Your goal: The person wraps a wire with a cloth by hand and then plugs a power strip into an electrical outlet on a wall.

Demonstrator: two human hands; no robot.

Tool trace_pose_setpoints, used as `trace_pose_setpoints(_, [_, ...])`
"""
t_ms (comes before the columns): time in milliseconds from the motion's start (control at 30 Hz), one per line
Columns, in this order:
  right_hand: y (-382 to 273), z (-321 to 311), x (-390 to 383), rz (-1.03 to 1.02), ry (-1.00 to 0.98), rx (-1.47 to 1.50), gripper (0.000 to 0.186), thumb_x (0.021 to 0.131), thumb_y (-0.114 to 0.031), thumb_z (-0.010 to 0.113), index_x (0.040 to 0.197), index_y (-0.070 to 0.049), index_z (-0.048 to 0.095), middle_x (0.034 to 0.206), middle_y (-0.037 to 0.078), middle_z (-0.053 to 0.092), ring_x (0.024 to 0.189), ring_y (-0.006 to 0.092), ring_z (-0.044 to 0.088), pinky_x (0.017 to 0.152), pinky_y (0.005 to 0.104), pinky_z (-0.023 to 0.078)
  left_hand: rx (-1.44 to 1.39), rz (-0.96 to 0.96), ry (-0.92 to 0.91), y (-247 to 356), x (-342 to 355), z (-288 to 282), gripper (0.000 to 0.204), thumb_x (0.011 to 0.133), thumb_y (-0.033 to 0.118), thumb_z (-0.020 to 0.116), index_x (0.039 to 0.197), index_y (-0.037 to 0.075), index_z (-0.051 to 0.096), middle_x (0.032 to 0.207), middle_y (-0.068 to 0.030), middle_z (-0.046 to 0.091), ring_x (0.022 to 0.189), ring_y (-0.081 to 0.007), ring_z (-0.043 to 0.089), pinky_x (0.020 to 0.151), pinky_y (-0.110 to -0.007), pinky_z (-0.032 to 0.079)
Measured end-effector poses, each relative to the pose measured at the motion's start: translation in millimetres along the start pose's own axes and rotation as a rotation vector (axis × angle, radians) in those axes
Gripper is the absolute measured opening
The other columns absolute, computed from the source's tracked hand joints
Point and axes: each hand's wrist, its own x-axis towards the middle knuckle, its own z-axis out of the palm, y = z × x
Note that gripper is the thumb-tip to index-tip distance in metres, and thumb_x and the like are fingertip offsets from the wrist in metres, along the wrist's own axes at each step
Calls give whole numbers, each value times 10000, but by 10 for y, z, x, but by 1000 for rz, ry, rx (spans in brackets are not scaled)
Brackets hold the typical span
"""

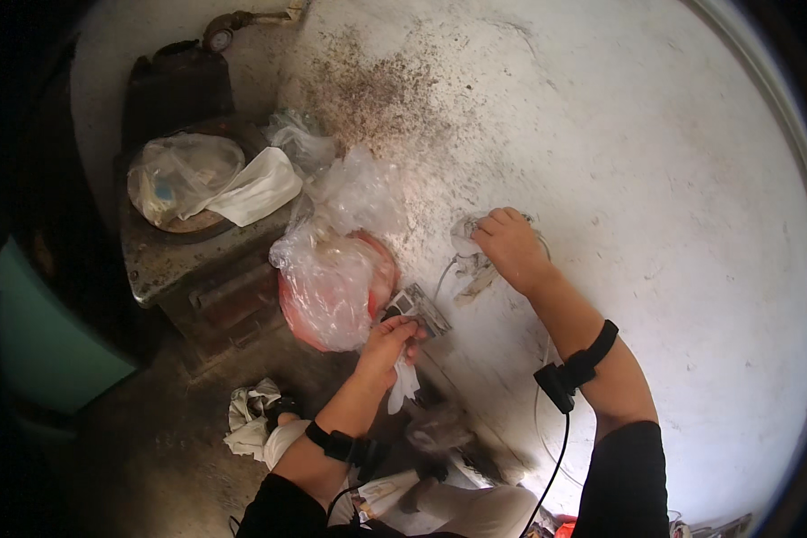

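Note:
My left hand is closed, with a white strip of cloth or paper hanging below its fingers. Just beyond its fingertips, a flat grey-and-white piece with dark squares sits against the wall; whether the fingers touch it, I cannot tell. Farther up and to the right, my right hand presses at the wall, its fingers bent over a crumpled, dirty whitish rag. A thin cable loops beside the rag. Its fingertips are partly hidden.
Left of my hands, clear plastic bags bulge over a red bag. An old metal stove carries more plastic and a white cloth. Crumpled fabric lies on the floor. The white wall has dark stains.

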Motion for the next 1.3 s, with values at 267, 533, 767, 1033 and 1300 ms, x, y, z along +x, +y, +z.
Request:
trace_pose_setpoints(267, [-225, -211, -177, 478, 573, 77, 298, 707, -3, 476, 989, -58, 553, 834, 102, 522, 766, 263, 517, 667, 347, 430, 51, 6, 39, 2, -18, 41, 65, 811, 84, 509, 859, 55, 542, 715, -28, 555, 480, -97, 429, 397, -218, 335])
trace_pose_setpoints(533, [-1014, 390, -529, 557, -82, 588, 261, 772, -29, 461, 1021, -67, 532, 888, 146, 522, 786, 325, 538, 666, 392, 442, 438, 571, 129, -110, 126, 73, 258, 807, 49, 516, 1064, 30, 499, 836, -19, 532, 539, -49, 439, 457, -195, 361])
trace_pose_setpoints(767, [-721, 104, -447, 552, 398, 663, 320, 733, -13, 454, 1038, -59, 542, 909, 175, 524, 843, 326, 524, 717, 378, 430, 499, 523, -18, -157, 146, 190, 359, 835, 79, 510, 1175, -9, 436, 1027, -63, 543, 624, -51, 492, 532, -192, 423])
trace_pose_setpoints(1033, [-565, 343, -102, 376, 195, 71, 206, 704, -49, 490, 907, -16, 474, 866, 120, 478, 734, 254, 550, 566, 318, 478, 594, 436, 37, -168, 230, 215, 282, 840, 98, 512, 1088, -36, 503, 802, -37, 579, 537, -66, 487, 488, -197, 406])
trace_pose_setpoints(1300, [-568, 301, -257, 377, 183, 152, 84, 694, -44, 524, 777, -33, 517, 743, 122, 482, 622, 281, 545, 512, 356, 454, 603, 490, 3, -143, 244, 122, 250, 840, 122, 502, 1036, -29, 536, 745, -31, 578, 529, -67, 490, 497, -203, 399])
